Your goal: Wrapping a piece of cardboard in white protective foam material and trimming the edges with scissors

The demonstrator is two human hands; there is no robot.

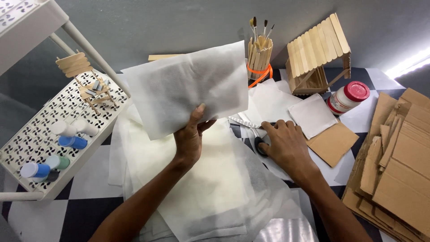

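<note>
The left hand [190,139] pinches a white sheet [188,87] aloft; the right hand [286,145] closes on black-handled scissors [260,145] on the table [89,179].

We see our two bare forearms entering from the bottom edge, no sleeves reaching into view. Our left hand [191,136] and right hand [286,145] carry no gloves; we notice no rings or watch, though the wrists may be too blurred to tell.
</note>
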